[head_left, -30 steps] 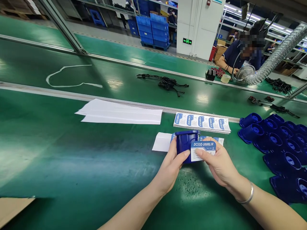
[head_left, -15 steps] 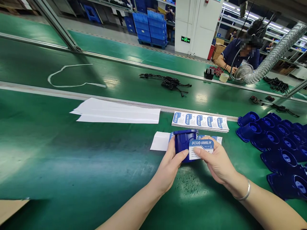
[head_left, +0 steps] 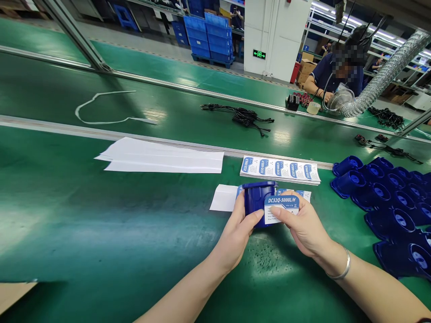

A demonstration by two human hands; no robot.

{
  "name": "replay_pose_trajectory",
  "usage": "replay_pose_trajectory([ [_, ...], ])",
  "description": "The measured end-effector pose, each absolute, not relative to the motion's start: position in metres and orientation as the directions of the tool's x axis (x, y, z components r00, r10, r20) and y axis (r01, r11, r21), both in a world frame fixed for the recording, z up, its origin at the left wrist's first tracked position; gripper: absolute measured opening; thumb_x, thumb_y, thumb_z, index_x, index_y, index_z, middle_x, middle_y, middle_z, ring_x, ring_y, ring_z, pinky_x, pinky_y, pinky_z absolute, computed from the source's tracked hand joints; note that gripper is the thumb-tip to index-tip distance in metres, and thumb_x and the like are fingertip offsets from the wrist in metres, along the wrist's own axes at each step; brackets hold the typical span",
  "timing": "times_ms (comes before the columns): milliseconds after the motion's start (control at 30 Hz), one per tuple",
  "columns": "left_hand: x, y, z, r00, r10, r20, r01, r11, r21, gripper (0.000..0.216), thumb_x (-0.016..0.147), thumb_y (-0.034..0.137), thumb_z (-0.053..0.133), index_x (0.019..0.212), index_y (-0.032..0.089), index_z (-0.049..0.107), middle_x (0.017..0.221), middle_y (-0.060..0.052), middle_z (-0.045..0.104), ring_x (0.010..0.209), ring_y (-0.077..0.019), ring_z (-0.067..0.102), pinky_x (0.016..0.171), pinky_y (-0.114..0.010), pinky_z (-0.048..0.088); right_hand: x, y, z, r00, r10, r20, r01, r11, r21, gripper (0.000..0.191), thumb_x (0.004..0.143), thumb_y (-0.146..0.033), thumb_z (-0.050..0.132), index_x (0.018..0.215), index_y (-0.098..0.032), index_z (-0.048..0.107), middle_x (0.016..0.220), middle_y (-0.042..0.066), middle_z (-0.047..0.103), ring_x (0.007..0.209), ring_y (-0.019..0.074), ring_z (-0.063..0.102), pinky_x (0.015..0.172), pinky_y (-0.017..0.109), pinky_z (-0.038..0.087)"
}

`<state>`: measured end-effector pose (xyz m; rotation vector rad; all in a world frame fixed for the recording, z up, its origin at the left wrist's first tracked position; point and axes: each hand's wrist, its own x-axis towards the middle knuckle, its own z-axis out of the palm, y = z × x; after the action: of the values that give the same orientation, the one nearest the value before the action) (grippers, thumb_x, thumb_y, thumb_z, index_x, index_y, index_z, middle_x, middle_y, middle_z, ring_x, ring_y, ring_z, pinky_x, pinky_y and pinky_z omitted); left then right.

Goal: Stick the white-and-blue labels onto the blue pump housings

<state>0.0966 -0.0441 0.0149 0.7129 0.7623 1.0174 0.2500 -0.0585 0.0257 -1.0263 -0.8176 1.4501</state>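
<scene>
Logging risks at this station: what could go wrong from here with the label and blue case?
1. The label, pinched in the right hand, overlaps the blue case in the left hand; if stuck down askew, it might crease.
2. The right thumb covers part of the label's print and could smudge it.
3. The right forearm looks close to the other blue cases and might knock one.
</scene>
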Motion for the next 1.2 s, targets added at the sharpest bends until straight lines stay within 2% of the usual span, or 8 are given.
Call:
replay_pose_trajectory([
  [200, 0.0952, -0.0427, 0.0105, 0.334, 0.925, -0.184, -0.441, 0.325, 0.837, 0.073, 0.083, 0.042, 0.074, 0.147, 0.024, 0.043, 0.155, -0.010, 0.047, 0.144, -0.0377, 0.039, 0.117, -0.047, 0.037, 0.2505, -0.0587, 0.0242, -0.004, 0.991, -0.136, -0.383, -0.127, -0.915, 0.029, 0.074, -0.031, 0.090, 0.090, -0.021, 0.068, 0.086, -0.001, 0.068, 0.080, 0.0135, 0.059, 0.079, 0.026, 0.048],
  [500, 0.0964, -0.0440, 0.0174, 0.330, 0.933, -0.146, -0.398, 0.277, 0.874, 0.083, 0.078, 0.035, 0.080, 0.150, 0.023, 0.039, 0.153, -0.010, 0.049, 0.142, -0.0349, 0.042, 0.117, -0.044, 0.036, 0.2504, -0.0595, 0.0232, 0.003, 0.993, -0.115, -0.358, -0.107, -0.927, 0.029, 0.075, -0.032, 0.089, 0.093, -0.022, 0.068, 0.089, 0.000, 0.069, 0.083, 0.0161, 0.062, 0.082, 0.029, 0.050],
  [967, 0.0969, -0.0456, 0.0186, 0.326, 0.938, -0.115, -0.397, 0.246, 0.884, 0.081, 0.080, 0.035, 0.078, 0.150, 0.022, 0.038, 0.152, -0.011, 0.050, 0.140, -0.0341, 0.045, 0.115, -0.042, 0.039, 0.2504, -0.0607, 0.0225, 0.010, 0.994, -0.111, -0.357, -0.100, -0.929, 0.030, 0.075, -0.032, 0.089, 0.093, -0.022, 0.067, 0.090, 0.000, 0.069, 0.084, 0.0160, 0.062, 0.082, 0.029, 0.050],
  [1200, 0.0972, -0.0462, 0.0189, 0.304, 0.945, -0.122, -0.385, 0.239, 0.892, 0.079, 0.078, 0.036, 0.080, 0.147, 0.024, 0.043, 0.148, -0.011, 0.054, 0.137, -0.0362, 0.048, 0.113, -0.045, 0.041, 0.2507, -0.0611, 0.0228, 0.016, 0.993, -0.118, -0.335, -0.106, -0.936, 0.031, 0.076, -0.033, 0.088, 0.096, -0.022, 0.067, 0.092, 0.001, 0.070, 0.084, 0.0166, 0.062, 0.082, 0.030, 0.050],
])
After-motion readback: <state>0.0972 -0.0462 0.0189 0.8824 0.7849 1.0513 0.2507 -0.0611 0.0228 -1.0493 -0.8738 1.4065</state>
